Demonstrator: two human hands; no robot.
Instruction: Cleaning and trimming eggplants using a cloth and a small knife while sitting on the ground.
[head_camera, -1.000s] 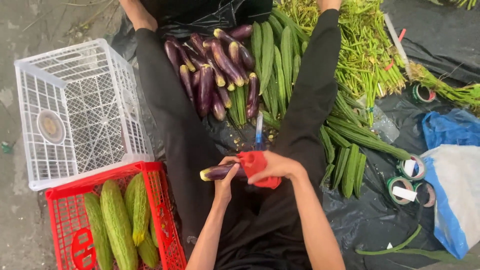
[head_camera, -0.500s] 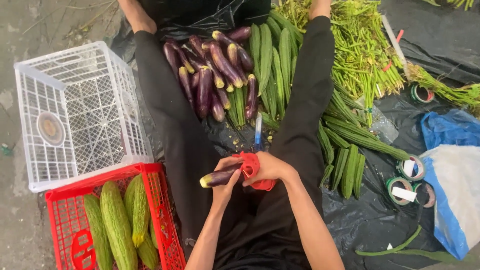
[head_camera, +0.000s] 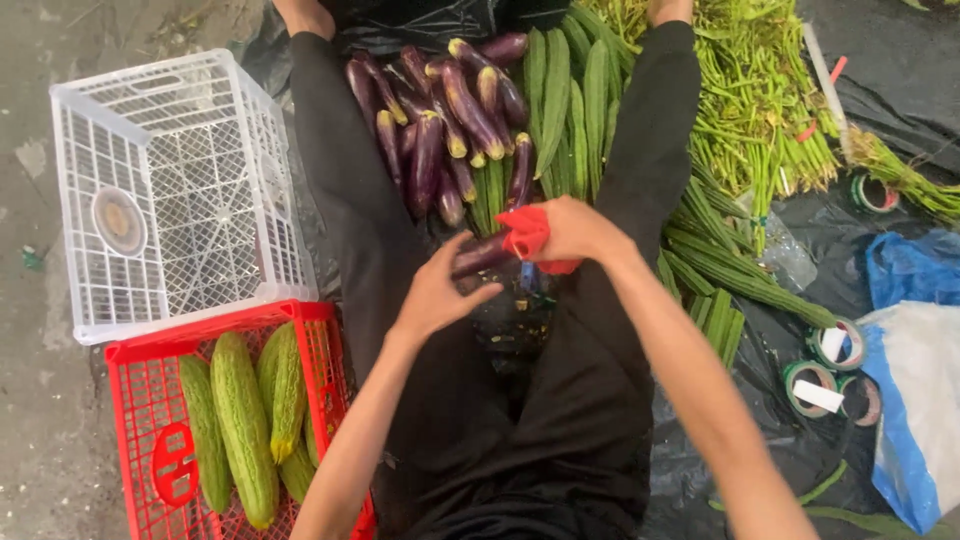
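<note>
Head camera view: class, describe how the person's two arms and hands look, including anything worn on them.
Both forearms are bare, with no sleeves reaching them. The left hand and right hand wear no gloves, and no rings, watch or bracelets show. The fingers are bare too. The black trousers are the only clothing in view.

We see a dark purple eggplant (head_camera: 482, 255), long and slim, lying nearly level between our hands above our lap, its right end tucked into a crumpled red cloth (head_camera: 527, 232) that bunches around the tip, just below the heap of other eggplants
</note>
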